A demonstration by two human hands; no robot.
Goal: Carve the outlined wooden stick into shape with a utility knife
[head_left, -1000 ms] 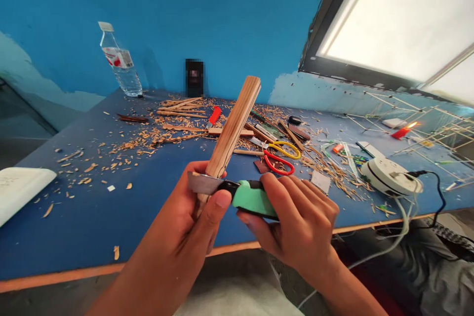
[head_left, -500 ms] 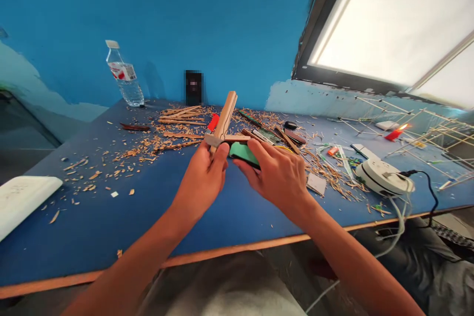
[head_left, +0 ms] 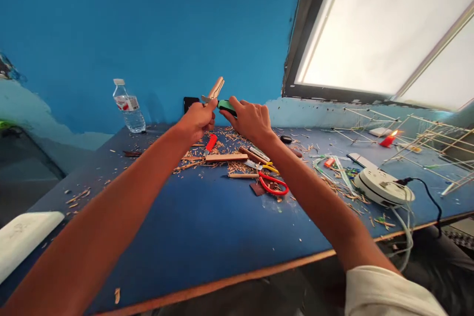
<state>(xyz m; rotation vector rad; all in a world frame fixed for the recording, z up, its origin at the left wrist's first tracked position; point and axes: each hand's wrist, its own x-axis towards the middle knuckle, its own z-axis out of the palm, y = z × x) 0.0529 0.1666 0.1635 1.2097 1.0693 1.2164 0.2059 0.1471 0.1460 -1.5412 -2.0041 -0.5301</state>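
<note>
My left hand [head_left: 200, 119] is closed around the lower end of a wooden piece [head_left: 217, 89] marked with dark lines, tilted up toward the wall. In my right hand [head_left: 252, 118] is a utility knife with a green and black handle [head_left: 226, 105]. Its blade lies across the wood just above my left fingers, and my left thumb is close to the blade. Below the hands, wood shavings [head_left: 229, 137] cover the table around a red-handled cutter [head_left: 211, 143], a flat wooden strip [head_left: 226, 157], and scissors [head_left: 274, 188] with red and yellow handles.
A water bottle [head_left: 130, 111] stands at the back left, near a dark phone [head_left: 190, 103] against the wall. On the right are a round white power strip [head_left: 383, 187] with cables, a burning red candle [head_left: 388, 139] and a thin stick frame [head_left: 440, 133]. A white box [head_left: 29, 237] lies at left.
Both hands have moved up and away from me, carrying the wood and the knife. The scissors and wooden strip beneath them now show. The view has shifted too.
</note>
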